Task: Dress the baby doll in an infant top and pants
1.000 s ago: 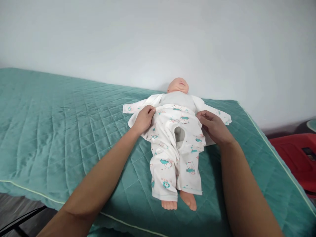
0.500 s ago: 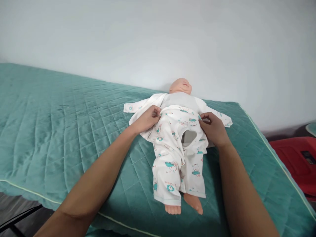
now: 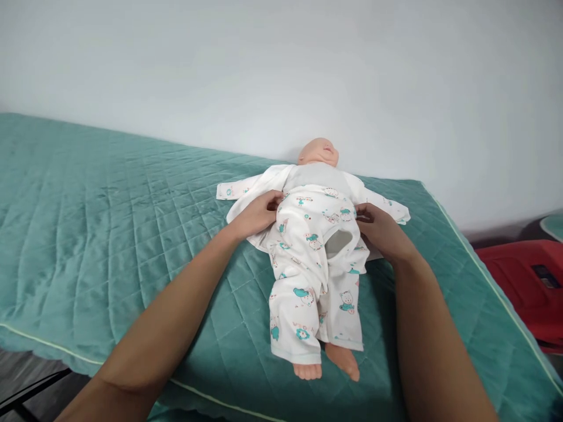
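Observation:
A baby doll (image 3: pixel 317 151) lies on its back on the green quilted cover, its head close to the wall. White printed pants (image 3: pixel 299 258) cover its legs up to the belly, with an opening at the crotch and both bare feet sticking out below. Its white jacket (image 3: pixel 275 176) is spread open over a grey torso. My left hand (image 3: pixel 257 214) is closed at the left side of the pants' waist, fingertips partly hidden by the cloth. At the opposite side, my right hand (image 3: pixel 382 228) is closed on the waist edge, its fingertips partly tucked out of sight.
The green quilted cover (image 3: pixel 109 234) stretches far to the left, with pale piping along its edges. Behind it rises a plain wall (image 3: pixel 220 70). A red plastic object (image 3: pixel 519 287) stands beyond the right edge. A dark metal bar (image 3: pixel 35 390) shows at lower left.
Both hands have slid slightly outward and round the sides of the waist, so the fingertips are more hidden. The waistband cloth sits a little smoother. The view has shifted slightly.

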Tool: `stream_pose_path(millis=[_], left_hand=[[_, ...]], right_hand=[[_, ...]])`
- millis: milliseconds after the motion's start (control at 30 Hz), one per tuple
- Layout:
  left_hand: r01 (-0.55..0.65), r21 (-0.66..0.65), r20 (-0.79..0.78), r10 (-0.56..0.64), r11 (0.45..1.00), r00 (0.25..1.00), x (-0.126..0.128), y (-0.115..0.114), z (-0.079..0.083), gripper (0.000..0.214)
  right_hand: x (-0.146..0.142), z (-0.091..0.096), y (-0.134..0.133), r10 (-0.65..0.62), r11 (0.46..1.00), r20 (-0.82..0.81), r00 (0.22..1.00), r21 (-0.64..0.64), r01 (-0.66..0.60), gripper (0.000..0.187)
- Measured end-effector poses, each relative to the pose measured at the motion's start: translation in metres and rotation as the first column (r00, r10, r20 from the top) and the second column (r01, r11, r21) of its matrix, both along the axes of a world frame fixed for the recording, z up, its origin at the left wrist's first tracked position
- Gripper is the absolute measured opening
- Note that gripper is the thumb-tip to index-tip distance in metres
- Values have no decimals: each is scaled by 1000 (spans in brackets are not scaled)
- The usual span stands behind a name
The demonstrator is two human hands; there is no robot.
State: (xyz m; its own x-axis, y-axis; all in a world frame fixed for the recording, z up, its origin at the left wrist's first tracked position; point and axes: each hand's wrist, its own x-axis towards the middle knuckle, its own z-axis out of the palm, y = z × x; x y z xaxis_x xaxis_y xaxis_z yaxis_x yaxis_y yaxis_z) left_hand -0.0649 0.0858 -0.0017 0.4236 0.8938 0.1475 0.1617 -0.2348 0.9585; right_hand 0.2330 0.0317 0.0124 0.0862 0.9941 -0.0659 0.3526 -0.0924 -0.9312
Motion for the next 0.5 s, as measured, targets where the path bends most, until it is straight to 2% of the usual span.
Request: stream_pose_path(millis=[133, 233, 300, 400, 500], left_hand=[[-16, -86, 117, 26, 996, 993, 0, -3, 6, 30], [-115, -127, 151, 134, 985, 979, 1, -3, 7, 17], [-155, -110, 151, 171, 982, 974, 2, -3, 6, 15], [-72, -52, 114, 78, 996, 990, 2, -2, 7, 17], [14, -21, 77, -13, 1000, 997, 1, -1, 7, 15]], right_hand=[[6, -1, -1, 34, 999, -16, 999, -19, -34, 24], [10, -3, -1, 38, 998, 3, 999, -44, -37, 24], [11, -3, -1, 65, 997, 5, 998, -51, -65, 23], [10, -1, 0, 96, 993, 54, 994, -73, -92, 19], [5, 0, 2, 49, 997, 230, 972, -69, -34, 11]])
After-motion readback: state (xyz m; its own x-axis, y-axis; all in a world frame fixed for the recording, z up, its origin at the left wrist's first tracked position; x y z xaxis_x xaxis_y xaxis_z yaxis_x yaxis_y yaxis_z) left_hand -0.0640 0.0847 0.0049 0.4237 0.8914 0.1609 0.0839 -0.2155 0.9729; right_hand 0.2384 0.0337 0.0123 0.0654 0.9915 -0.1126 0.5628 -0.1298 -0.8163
